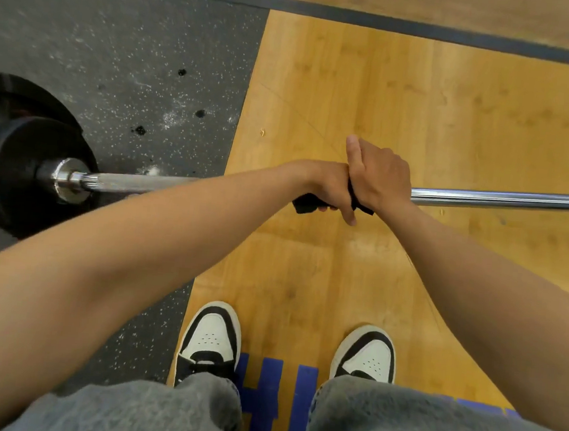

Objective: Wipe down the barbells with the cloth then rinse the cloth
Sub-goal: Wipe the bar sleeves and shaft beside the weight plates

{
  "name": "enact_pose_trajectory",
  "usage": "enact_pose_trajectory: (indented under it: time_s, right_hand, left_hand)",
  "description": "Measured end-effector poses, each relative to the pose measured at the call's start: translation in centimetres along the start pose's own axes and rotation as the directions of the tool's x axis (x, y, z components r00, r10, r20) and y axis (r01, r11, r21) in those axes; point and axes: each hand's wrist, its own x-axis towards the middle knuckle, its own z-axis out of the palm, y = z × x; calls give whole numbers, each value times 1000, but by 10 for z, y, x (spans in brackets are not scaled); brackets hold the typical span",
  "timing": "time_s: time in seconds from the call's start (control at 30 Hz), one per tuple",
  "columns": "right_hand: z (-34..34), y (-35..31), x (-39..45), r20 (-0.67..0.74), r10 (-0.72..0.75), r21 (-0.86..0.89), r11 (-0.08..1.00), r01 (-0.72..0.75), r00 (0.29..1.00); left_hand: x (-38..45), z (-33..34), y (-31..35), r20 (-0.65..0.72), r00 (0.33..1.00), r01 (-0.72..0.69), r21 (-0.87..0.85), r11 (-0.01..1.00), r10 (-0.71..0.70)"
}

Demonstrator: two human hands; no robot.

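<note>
1. Wooden gym platform (423, 107) lies under a chrome barbell (501, 196) that runs left to right, clear of the boards
2. Both the left hand (327, 184) and the right hand (379, 175) curl round a black cloth (303, 206) wrapped on the shaft, side by side
3. Risk, as I judge it: the loose cloth corner may slip free, or the knurled stretch may snag it
4. Black plates (9, 163) sit over speckled rubber matting (119, 46); sneakers (210, 336) stand near blue lettering

We record a black cloth (303, 206) on a silver barbell (504, 198), black plates (8, 170), grey white-flecked matting (119, 46), honey-yellow wood flooring (423, 107) with blue markings (266, 403), black-and-white shoes (210, 339), grey trousers (412, 429).
</note>
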Motion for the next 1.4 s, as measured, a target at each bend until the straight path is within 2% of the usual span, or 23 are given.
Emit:
enact_pose_trajectory:
  time_s: [0.17,0.27,0.33,0.43,0.57,0.67,0.73,0.8,0.87,0.93,1.0,1.1,1.23,1.3,1.4]
  right_hand:
    - [-1,0,1,13,-5,-12,1000,5,1000]
    - [1,1,-2,-12,-14,-12,1000,13,1000]
    - [2,1,-2,-31,-24,-17,1000,23,999]
    - [3,2,-2,-45,-38,-22,999,37,998]
    - [2,2,-1,-17,-42,-22,999,42,999]
    - [-1,3,2,-3,-27,-11,1000,27,1000]
    - [1,3,2,-11,-32,-8,999,32,999]
    - [2,2,0,-15,-23,7,1000,23,1000]
    - [3,3,1,-6,-3,6,1000,3,1000]
    - [4,3,1,1,-12,-13,1000,12,1000]
    - [3,1,0,3,-14,-33,999,14,1000]
    - [4,3,0,-18,-27,-68,997,26,999]
    - [6,3,0,-35,-44,-48,998,43,998]
    - [5,3,1,-35,-37,-40,999,35,999]
    - [5,3,1,-24,-25,-50,998,24,999]
  left_hand:
    - [-8,-18,-25,144,982,129,-48,990,-121]
    - [-40,-37,-66,328,904,320,-90,943,-275]
    - [-60,-43,-86,349,884,360,-78,930,-312]
    - [-54,-40,-72,298,919,259,38,965,-258]
    - [-14,-18,-17,200,978,73,-38,997,-64]
    - [6,-9,2,165,985,-31,-77,997,44]
    - [7,-12,-8,176,984,2,-93,996,15]
    - [-5,-23,-31,243,968,97,-105,990,-69]
    - [-29,-35,-62,353,919,248,-168,954,-176]
    - [-57,-42,-91,394,886,338,-194,921,-242]
    - [-74,-46,-101,341,900,324,-114,939,-270]
    - [-62,-39,-78,234,943,222,83,972,-235]
    - [-25,-16,-27,76,995,67,35,997,-70]
    - [-12,-13,-15,104,994,34,10,999,-35]
    - [-8,-18,-22,216,974,86,-64,994,-70]
